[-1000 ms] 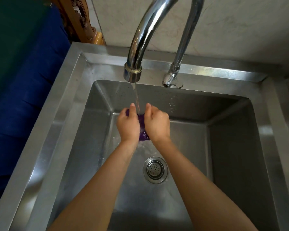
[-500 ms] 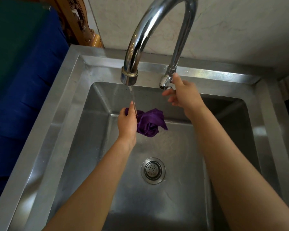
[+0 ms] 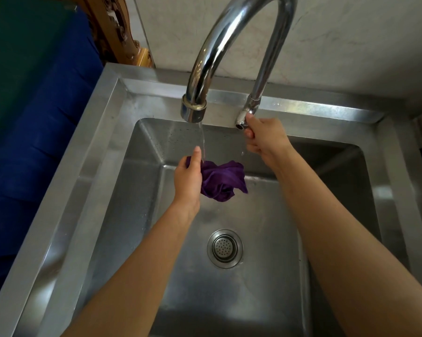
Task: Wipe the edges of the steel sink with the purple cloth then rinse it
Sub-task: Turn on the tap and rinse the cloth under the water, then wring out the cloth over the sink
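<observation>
A crumpled purple cloth (image 3: 223, 180) hangs over the basin of the steel sink (image 3: 103, 132), gripped at its left side by my left hand (image 3: 189, 177). A thin stream of water (image 3: 202, 139) runs from the spout of the curved chrome tap (image 3: 206, 57) and falls right by the fingers of that hand onto the cloth. My right hand (image 3: 263, 139) is closed around the tap handle (image 3: 242, 120) at the foot of the tap, on the sink's back ledge.
The round drain strainer (image 3: 225, 248) sits in the middle of the wet basin floor. A blue and green covering (image 3: 32, 113) lies left of the sink, with carved wood (image 3: 117, 32) behind it. A pale wall (image 3: 351, 40) rises at the back.
My right hand left the cloth, rose to the tap handle and closed on it. The cloth, earlier squeezed between both hands, now hangs loose from my left hand alone.
</observation>
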Action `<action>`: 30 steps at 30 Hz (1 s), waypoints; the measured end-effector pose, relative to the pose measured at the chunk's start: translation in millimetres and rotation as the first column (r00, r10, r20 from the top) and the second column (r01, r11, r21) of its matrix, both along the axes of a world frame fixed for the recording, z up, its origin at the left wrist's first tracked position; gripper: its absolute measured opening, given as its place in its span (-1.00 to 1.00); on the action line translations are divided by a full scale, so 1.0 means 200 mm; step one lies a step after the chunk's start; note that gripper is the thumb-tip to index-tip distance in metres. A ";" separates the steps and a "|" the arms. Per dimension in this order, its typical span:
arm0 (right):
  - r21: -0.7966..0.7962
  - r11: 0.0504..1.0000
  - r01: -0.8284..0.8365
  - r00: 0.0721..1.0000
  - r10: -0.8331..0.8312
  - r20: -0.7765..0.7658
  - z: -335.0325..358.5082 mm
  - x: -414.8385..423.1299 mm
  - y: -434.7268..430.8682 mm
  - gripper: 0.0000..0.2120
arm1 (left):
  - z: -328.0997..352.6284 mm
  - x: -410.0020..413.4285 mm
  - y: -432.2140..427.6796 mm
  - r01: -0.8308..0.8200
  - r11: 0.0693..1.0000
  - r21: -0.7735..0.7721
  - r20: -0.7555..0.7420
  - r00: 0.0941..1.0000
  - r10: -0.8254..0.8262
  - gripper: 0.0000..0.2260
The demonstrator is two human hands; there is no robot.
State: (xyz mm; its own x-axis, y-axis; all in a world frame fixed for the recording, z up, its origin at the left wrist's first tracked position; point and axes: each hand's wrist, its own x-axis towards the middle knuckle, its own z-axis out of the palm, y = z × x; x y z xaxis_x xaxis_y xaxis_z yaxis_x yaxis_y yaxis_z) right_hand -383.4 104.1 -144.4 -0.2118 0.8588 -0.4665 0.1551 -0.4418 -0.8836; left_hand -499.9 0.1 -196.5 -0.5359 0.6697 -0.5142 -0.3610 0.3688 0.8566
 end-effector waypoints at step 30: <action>0.396 0.745 -0.537 0.604 0.012 0.797 -0.19 -0.08 -0.51 -0.55 | -0.17 0.09 -0.02 -0.042 0.976 -0.213 0.174 0.981 0.080 -0.68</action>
